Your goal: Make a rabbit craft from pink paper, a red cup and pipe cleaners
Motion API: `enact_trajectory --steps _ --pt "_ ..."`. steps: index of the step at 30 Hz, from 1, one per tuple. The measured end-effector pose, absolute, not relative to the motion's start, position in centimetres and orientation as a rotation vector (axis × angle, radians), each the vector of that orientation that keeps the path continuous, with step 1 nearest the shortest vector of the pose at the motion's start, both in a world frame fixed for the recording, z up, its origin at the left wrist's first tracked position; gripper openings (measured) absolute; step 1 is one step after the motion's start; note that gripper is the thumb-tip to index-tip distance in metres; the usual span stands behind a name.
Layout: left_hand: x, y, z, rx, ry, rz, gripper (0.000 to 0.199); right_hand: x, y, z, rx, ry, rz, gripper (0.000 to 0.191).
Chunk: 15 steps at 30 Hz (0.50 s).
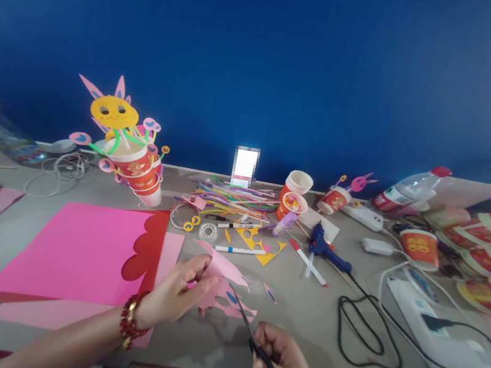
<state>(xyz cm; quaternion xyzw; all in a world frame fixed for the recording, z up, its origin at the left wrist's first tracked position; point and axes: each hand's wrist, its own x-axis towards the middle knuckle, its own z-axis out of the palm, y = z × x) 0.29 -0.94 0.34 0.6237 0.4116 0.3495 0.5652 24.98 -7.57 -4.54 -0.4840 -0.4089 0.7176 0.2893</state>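
My left hand (184, 289) pinches a ragged piece of light pink paper (225, 268) above the table, a red beaded bracelet at its wrist. The paper curls at the top and carries a blue oval mark low down. In my right hand (281, 357) is a pair of black-handled scissors (245, 318), its blades pointing up and left at the paper's edge near the blue mark. I cannot tell how far apart the blades are. A small pink cut-out with a blue centre (270, 293) lies just right of the paper.
Bright pink sheets (76, 250) lie stacked over red and pale ones at left. A decorated paper-cup figure (130, 159) stands behind them. Further back are colourful pipe cleaners (234, 198), markers (239, 250) and paper cups (293, 204). A blue glue gun (328, 250), its cord and a power strip (446, 359) occupy the right.
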Motion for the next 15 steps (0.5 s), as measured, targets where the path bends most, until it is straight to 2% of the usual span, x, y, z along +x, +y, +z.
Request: enact_trajectory --steps 15 --pt "0.26 -0.86 0.41 1.5 1.018 0.823 0.022 25.15 -7.45 -4.33 -1.265 -1.121 1.945 0.044"
